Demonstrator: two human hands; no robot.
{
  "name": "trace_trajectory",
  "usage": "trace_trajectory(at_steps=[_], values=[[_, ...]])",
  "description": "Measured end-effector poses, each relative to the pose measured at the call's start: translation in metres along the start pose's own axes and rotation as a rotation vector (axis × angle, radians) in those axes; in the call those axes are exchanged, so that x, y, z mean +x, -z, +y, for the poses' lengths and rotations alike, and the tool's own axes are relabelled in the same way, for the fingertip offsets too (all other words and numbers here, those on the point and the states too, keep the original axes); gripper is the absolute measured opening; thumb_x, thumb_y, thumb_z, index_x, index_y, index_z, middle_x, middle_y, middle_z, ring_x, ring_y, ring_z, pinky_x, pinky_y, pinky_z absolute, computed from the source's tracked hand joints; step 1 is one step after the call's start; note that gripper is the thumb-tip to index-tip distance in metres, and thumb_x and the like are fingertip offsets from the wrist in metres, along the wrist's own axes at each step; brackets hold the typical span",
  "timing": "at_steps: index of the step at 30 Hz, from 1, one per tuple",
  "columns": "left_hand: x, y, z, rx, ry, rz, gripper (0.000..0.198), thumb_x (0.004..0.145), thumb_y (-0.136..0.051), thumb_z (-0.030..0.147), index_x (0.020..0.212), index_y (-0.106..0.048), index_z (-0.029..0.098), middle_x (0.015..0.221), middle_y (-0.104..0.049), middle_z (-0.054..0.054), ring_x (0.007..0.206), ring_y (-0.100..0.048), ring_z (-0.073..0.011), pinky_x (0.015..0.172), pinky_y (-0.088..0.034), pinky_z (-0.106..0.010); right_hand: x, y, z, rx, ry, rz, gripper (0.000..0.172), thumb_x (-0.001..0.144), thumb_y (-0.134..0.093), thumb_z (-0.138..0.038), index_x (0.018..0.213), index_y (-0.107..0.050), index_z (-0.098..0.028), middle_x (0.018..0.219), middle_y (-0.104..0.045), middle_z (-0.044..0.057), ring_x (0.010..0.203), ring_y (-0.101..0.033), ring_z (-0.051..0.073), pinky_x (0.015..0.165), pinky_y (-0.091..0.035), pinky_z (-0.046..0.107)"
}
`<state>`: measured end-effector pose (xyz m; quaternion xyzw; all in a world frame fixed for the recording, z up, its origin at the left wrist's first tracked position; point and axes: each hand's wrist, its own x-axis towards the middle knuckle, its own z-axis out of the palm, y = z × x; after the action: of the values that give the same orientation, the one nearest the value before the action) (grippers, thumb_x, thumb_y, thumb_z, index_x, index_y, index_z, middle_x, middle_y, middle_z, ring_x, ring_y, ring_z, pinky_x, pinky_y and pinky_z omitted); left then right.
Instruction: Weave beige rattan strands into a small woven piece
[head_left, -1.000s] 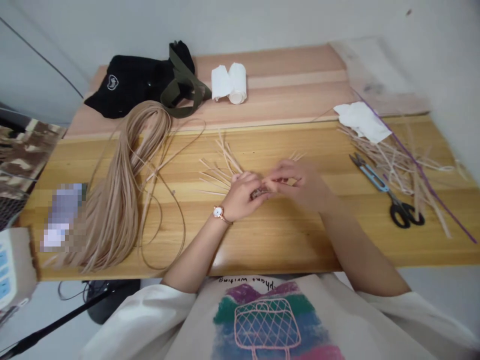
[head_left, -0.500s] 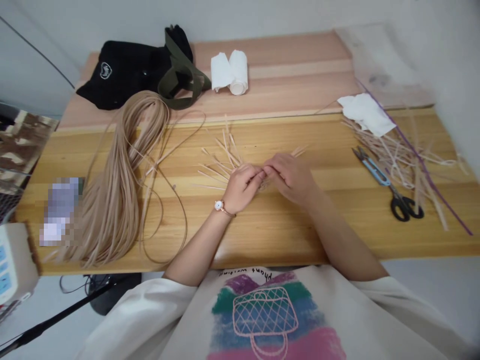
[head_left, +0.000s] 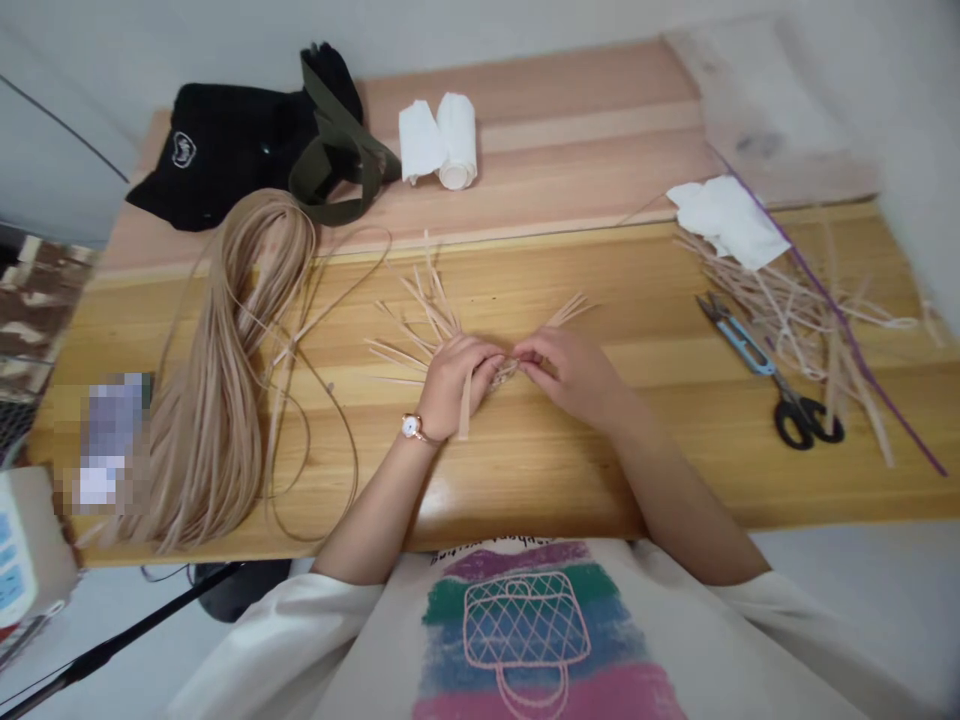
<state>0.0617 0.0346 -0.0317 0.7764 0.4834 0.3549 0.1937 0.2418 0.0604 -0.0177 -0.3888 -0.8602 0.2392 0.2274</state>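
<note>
A small woven piece of beige strips (head_left: 507, 374) lies between my hands, partly covered by the fingers. Its loose strip ends (head_left: 429, 310) fan out beyond my left hand, and a shorter bunch (head_left: 571, 310) sticks out past my right. My left hand (head_left: 459, 380) is closed on the piece, its thumb and forefinger pinched together. One flat strip (head_left: 465, 402) hangs down over that hand toward me. My right hand (head_left: 559, 370) pinches at the piece's right edge, fingertips close to those of the left. What exactly lies between the right fingertips is too small to make out.
A long bundle of beige strips (head_left: 217, 390) lies on the left, near a black bag (head_left: 225, 150). A white paper roll (head_left: 457, 140) stands at the back. Scissors (head_left: 806, 415), blue thread snips (head_left: 746, 340), cut strips (head_left: 847, 350) and crumpled tissue (head_left: 727, 220) lie right.
My hands have drawn slightly apart, uncovering part of the woven piece. A flat strip now hangs over my left hand. The whole view has shifted a little.
</note>
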Motion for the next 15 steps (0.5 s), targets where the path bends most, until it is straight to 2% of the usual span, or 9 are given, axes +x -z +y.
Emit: trace_trajectory(at_steps=[5,9,13,15], values=[[0.0,0.0,0.001,0.03,-0.033,0.029,0.021,0.088,-0.047,0.023,0.082,-0.065,0.013,0.075,-0.066,-0.006,0.072,-0.055,-0.0143,0.067,-0.042,-0.027,-0.002,0.005,-0.006,-0.003,-0.058,-0.072,0.024,0.087,-0.042,-0.015,0.094,-0.065,-0.013,0.087,-0.063,0.01,0.084,-0.056,0.019,0.075,-0.043,0.03],[0.0,-0.001,-0.001,0.017,-0.036,0.036,0.02,0.087,-0.049,0.022,0.081,-0.065,0.013,0.074,-0.066,-0.005,0.07,-0.055,-0.0136,0.066,-0.042,-0.026,-0.004,0.008,-0.004,-0.019,-0.09,-0.18,0.034,0.087,-0.036,-0.012,0.102,-0.067,-0.018,0.091,-0.057,0.009,0.082,-0.055,0.018,0.073,-0.043,0.03],[-0.001,-0.002,-0.002,-0.022,-0.049,0.05,0.016,0.086,-0.053,0.021,0.083,-0.067,0.013,0.072,-0.067,-0.004,0.068,-0.055,-0.0127,0.067,-0.042,-0.026,-0.007,0.009,0.002,-0.014,-0.088,-0.252,0.038,0.085,-0.038,-0.009,0.11,-0.064,-0.021,0.093,-0.053,0.007,0.08,-0.053,0.017,0.073,-0.044,0.029],[-0.002,-0.003,-0.002,-0.041,-0.048,0.063,0.015,0.085,-0.054,0.021,0.086,-0.067,0.014,0.071,-0.067,-0.003,0.067,-0.055,-0.012,0.066,-0.042,-0.026,-0.007,0.009,0.005,0.014,-0.084,-0.246,0.039,0.084,-0.037,-0.008,0.113,-0.061,-0.02,0.094,-0.055,0.008,0.082,-0.054,0.017,0.075,-0.044,0.03]])
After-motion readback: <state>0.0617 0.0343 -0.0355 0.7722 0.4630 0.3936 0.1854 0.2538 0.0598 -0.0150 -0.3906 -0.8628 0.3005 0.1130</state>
